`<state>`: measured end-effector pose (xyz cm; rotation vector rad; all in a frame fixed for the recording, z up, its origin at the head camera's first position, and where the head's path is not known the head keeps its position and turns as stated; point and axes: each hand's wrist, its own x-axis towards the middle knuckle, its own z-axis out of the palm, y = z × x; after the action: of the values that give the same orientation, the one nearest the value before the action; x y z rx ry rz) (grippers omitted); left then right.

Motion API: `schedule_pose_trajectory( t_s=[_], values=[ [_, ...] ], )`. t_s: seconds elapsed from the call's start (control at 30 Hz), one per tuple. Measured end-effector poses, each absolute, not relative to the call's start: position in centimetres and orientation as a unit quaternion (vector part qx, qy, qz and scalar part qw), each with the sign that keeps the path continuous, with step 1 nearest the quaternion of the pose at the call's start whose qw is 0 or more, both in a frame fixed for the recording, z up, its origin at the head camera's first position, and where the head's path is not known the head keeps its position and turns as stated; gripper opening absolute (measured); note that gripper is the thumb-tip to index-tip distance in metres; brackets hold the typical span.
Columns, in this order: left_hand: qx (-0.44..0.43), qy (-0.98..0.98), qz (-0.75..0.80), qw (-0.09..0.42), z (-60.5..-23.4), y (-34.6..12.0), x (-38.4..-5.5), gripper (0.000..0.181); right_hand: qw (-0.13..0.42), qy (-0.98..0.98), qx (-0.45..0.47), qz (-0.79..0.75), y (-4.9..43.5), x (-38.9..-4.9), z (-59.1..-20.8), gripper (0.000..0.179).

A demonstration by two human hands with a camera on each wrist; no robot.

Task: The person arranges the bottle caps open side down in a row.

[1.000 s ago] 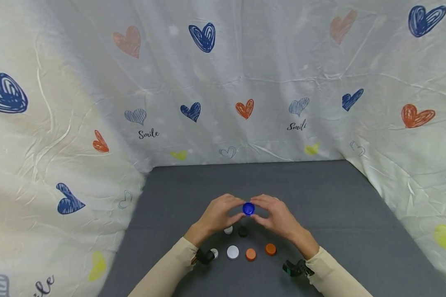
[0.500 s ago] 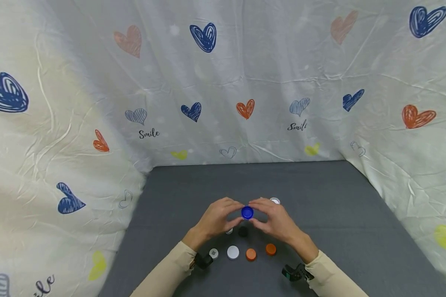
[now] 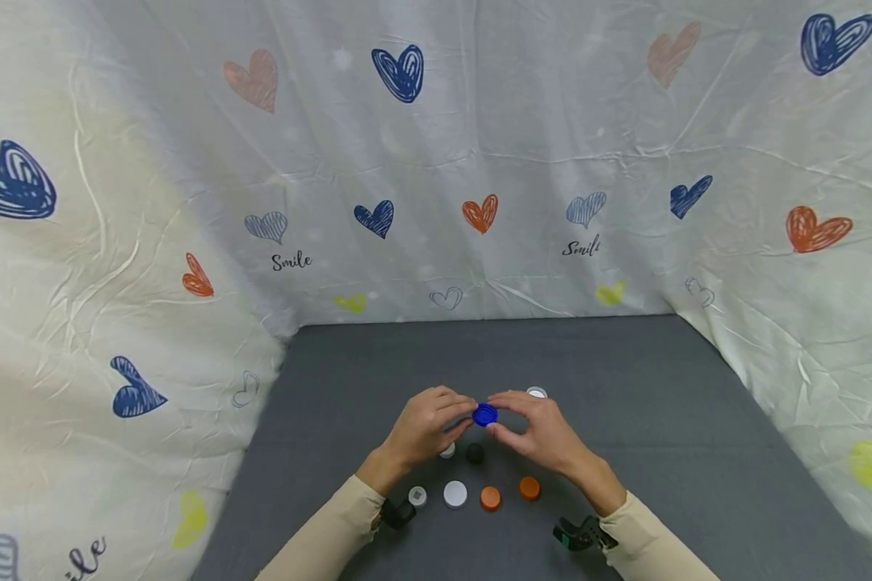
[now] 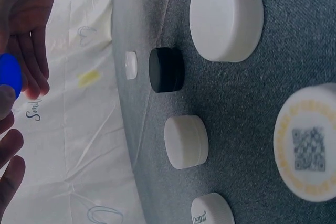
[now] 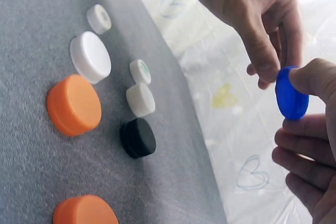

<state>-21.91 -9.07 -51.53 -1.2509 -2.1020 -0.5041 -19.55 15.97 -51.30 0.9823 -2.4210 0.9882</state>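
A round blue bottle cap (image 3: 484, 415) is held up over the grey table between my two hands. My left hand (image 3: 425, 424) pinches its left edge with thumb and fingertips. On the other side, my right hand (image 3: 538, 424) grips the cap between thumb and fingers. The right wrist view shows the blue cap (image 5: 292, 94) edge-on, with the right thumb on it and the left thumb tip at its rim. Below the hands lie a black cap (image 3: 475, 453) and a white cap (image 3: 447, 451), the latter partly hidden by the left hand.
Nearer me are a large white cap (image 3: 455, 494), a small white cap (image 3: 417, 496) and orange caps (image 3: 490, 498) (image 5: 74, 105). Another white cap (image 3: 537, 392) sits beyond the right hand. Heart-printed cloth (image 3: 436, 161) hangs around the dark grey table (image 3: 378, 355).
Both hands have come slightly nearer with the blue cap, uncovering the white cap beyond the right hand. The blue cap has tilted, and its visible face now looks different.
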Motion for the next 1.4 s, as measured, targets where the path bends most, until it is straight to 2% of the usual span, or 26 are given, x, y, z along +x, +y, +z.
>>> schedule_pose_trajectory(
  t_s=[0.27, 0.53, 0.67, 0.8, 0.9, 1.0, 1.13, 1.23, 1.3, 1.4],
  values=[
    [-0.458, -0.799, -0.253, 0.297, -51.5, -9.0, -21.6, 0.024, 0.149, -0.858, 0.318, 0.375, 16.3, -19.3, -51.1, 0.03],
    [-0.393, -0.792, -0.42, 0.205, -52.0, -8.7, -21.5, 0.014, 0.21, -0.841, 0.34, 0.366, 16.5, -19.5, -50.7, 0.041],
    [-0.35, -0.782, -0.496, 0.141, -52.3, -8.6, -21.4, 0.012, 0.266, -0.816, 0.381, 0.345, 16.3, -19.6, -50.7, 0.054],
    [-0.29, -0.777, -0.557, 0.05, -52.2, -8.6, -21.3, 0.012, 0.303, -0.798, 0.412, 0.32, 15.9, -19.6, -50.5, 0.065],
    [-0.262, -0.772, -0.579, -0.01, -50.9, -8.5, -20.7, 0.011, 0.303, -0.797, 0.421, 0.308, 15.6, -19.6, -50.3, 0.064],
    [-0.253, -0.769, -0.585, -0.044, -50.7, -8.7, -20.7, 0.012, 0.306, -0.796, 0.427, 0.301, 15.5, -19.7, -50.3, 0.059],
    [-0.255, -0.768, -0.586, -0.052, -51.8, -8.9, -21.2, 0.012, 0.307, -0.795, 0.428, 0.299, 15.5, -19.7, -50.5, 0.053],
    [-0.263, -0.772, -0.578, -0.038, -51.8, -9.0, -21.1, 0.013, 0.297, -0.802, 0.42, 0.304, 15.6, -19.6, -50.6, 0.051],
    [-0.278, -0.782, -0.557, -0.012, -51.8, -9.0, -21.1, 0.016, 0.29, -0.808, 0.411, 0.306, 15.8, -19.5, -50.7, 0.051],
    [-0.324, -0.808, -0.489, 0.06, -51.5, -9.1, -21.0, 0.025, 0.285, -0.816, 0.396, 0.31, 16.1, -19.3, -51.0, 0.049]
  ],
)
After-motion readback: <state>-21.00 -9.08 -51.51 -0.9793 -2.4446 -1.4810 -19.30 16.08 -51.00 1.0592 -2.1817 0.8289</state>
